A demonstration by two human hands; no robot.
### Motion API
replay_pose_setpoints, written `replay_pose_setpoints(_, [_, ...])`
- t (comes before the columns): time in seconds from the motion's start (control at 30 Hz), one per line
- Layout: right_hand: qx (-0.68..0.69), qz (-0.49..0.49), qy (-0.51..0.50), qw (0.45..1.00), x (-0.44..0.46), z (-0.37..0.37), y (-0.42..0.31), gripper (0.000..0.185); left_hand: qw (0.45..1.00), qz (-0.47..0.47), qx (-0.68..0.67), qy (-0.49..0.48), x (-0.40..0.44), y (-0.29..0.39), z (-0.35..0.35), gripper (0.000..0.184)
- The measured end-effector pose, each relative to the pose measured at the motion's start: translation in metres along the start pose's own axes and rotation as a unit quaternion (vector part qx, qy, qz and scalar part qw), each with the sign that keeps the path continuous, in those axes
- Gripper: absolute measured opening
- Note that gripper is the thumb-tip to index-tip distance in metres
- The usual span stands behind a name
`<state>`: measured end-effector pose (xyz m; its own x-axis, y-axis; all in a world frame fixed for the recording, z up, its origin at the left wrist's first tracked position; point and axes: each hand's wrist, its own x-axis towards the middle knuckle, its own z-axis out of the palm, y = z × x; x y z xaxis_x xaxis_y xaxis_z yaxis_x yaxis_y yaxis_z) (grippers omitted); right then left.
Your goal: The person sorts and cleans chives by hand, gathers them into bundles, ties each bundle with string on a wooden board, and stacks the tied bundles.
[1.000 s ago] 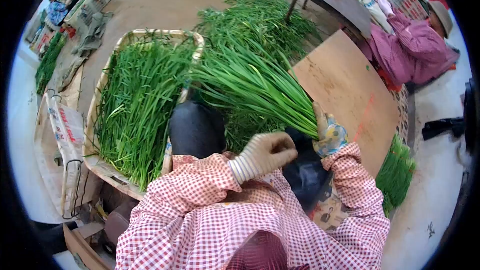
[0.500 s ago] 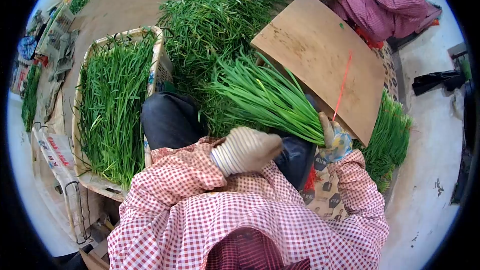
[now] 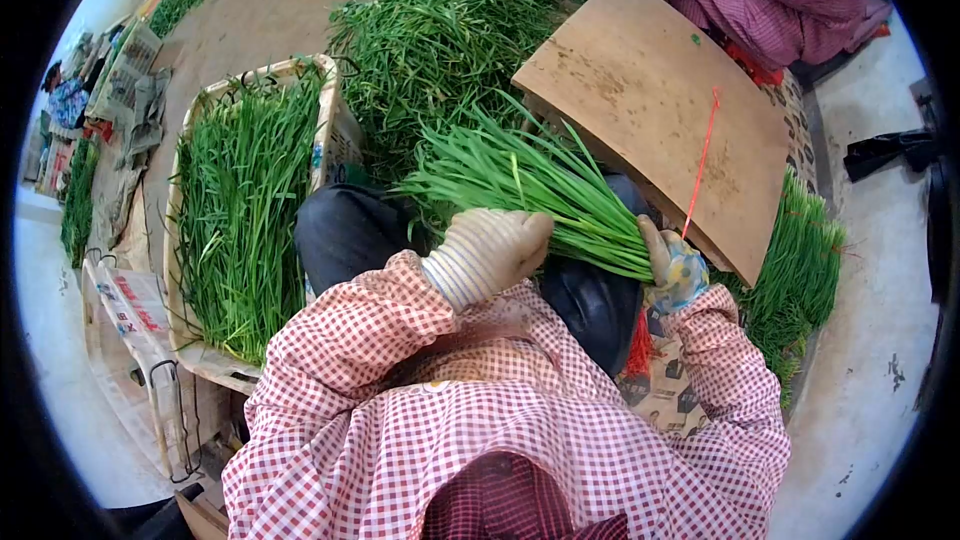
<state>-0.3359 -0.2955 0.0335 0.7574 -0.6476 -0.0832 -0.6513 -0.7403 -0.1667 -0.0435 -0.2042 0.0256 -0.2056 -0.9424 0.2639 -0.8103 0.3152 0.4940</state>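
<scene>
A bunch of long garlic chives (image 3: 560, 195) lies slantwise over my lap, its leafy ends pointing left. My right hand (image 3: 675, 265), in a glove with a patterned back, grips the bunch near its stem ends. My left hand (image 3: 492, 252), in a striped knit glove, is closed in a fist against the lower edge of the leaves; whatever its fingers hold is hidden. A red tie (image 3: 703, 165) lies across the brown board (image 3: 640, 90) just beyond my right hand.
A white crate (image 3: 327, 105) packed with chives stands to the left. Loose chives (image 3: 440, 50) are heaped on the floor ahead. More chives (image 3: 800, 275) stand right of the board. A person in a purple checked sleeve (image 3: 790, 0) sits at the upper right.
My left hand has risen from over my lap to the lower edge of the bunch. My right hand keeps its grip on the stems. The whole view has shifted slightly.
</scene>
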Motion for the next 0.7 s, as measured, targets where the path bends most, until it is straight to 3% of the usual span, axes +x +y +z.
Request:
replay_pose_setpoints(0.1, [-0.022,0.002,-0.032,0.999,0.006,0.004,-0.004,0.082,0.999,0.008,-0.044,0.030,-0.019,0.000,-0.001,0.011])
replay_pose_setpoints(0.17, [-0.041,0.000,-0.046,0.998,0.007,0.005,-0.005,0.080,0.984,-0.050,-0.141,0.093,-0.037,-0.011,0.006,0.012])
replay_pose_setpoints(0.23, [-0.006,0.033,-0.029,0.999,0.007,0.003,-0.004,0.078,0.940,-0.189,-0.231,0.163,-0.060,-0.029,-0.004,0.009])
replay_pose_setpoints(0.3, [-0.013,0.018,-0.032,0.999,0.009,-0.002,-0.002,0.077,0.950,-0.234,-0.182,0.097,-0.079,-0.041,-0.032,0.014])
replay_pose_setpoints(0.37, [-0.020,-0.006,-0.042,0.999,0.009,-0.008,0.004,0.075,0.971,-0.212,-0.048,-0.098,-0.095,-0.054,-0.051,0.022])
replay_pose_setpoints(0.43, [-0.072,-0.025,-0.058,0.995,0.020,-0.007,0.014,0.068,0.970,-0.190,-0.032,-0.146,-0.098,-0.046,-0.064,0.021])
replay_pose_setpoints(0.47, [-0.009,0.096,-0.147,0.984,0.032,-0.012,0.011,0.065,0.966,-0.166,-0.016,-0.200,-0.099,-0.040,-0.071,0.019])
replay_pose_setpoints(0.57, [-0.022,0.076,-0.200,0.977,0.028,-0.017,0.012,0.061,0.962,-0.201,-0.120,-0.145,-0.075,-0.019,-0.085,0.022])
replay_pose_setpoints(0.63, [-0.039,0.020,-0.135,0.990,0.032,-0.034,0.003,0.064,0.958,-0.132,-0.208,-0.149,-0.061,-0.010,-0.084,0.024])
replay_pose_setpoints(0.67, [-0.030,0.032,-0.167,0.985,0.045,-0.069,-0.021,0.070,0.954,-0.089,-0.246,-0.145,-0.060,-0.009,-0.075,0.026])
replay_pose_setpoints(0.7, [-0.002,-0.058,-0.036,0.998,0.051,-0.061,-0.007,0.072,0.948,-0.043,-0.281,-0.140,-0.057,-0.008,-0.066,0.028])
